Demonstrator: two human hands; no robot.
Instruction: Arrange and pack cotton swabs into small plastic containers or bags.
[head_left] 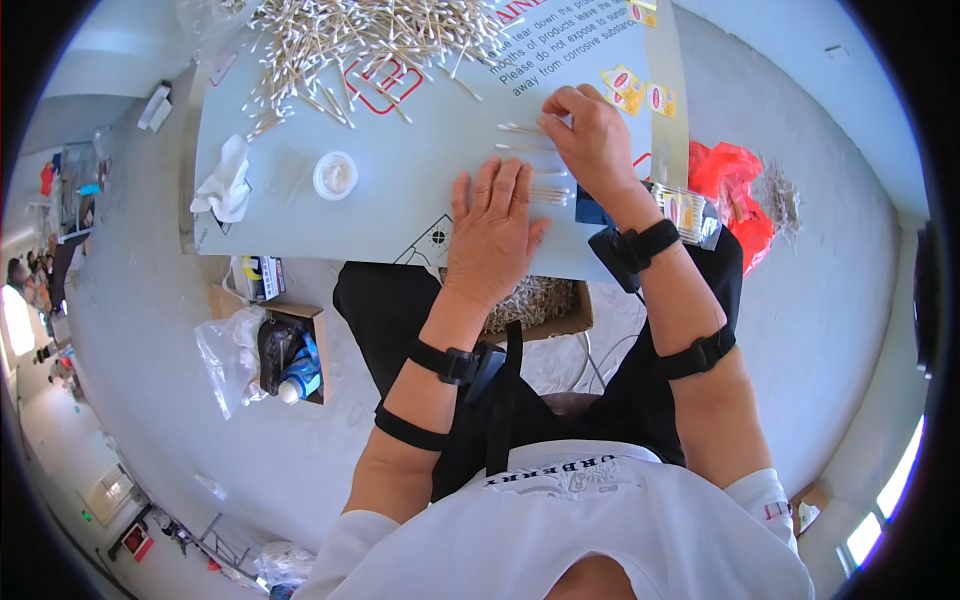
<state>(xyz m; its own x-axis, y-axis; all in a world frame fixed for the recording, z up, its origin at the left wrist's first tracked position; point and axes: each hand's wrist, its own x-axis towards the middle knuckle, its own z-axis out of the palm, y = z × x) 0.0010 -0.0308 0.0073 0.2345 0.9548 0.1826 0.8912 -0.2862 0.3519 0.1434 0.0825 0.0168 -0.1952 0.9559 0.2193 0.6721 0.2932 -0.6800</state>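
My left hand (493,235) lies flat on the pale board (420,160) with its fingers stretched out. Beside its fingertips a small row of cotton swabs (548,195) runs to the right. My right hand (592,145) is closed, thumb and forefinger bent together over the right ends of a few cotton swabs (515,128). Whether it grips one is hidden. Another swab (520,148) rests just below. At the far left a big heap of cotton swabs (370,40) spreads over the board.
A round white tub (335,176) and a crumpled white tissue (226,180) stand on the left. Yellow labels (625,88) lie at the right, above a clear pack of swabs (685,213). A red plastic bag (735,190) is beyond the right edge; a box (310,350) sits on the floor.
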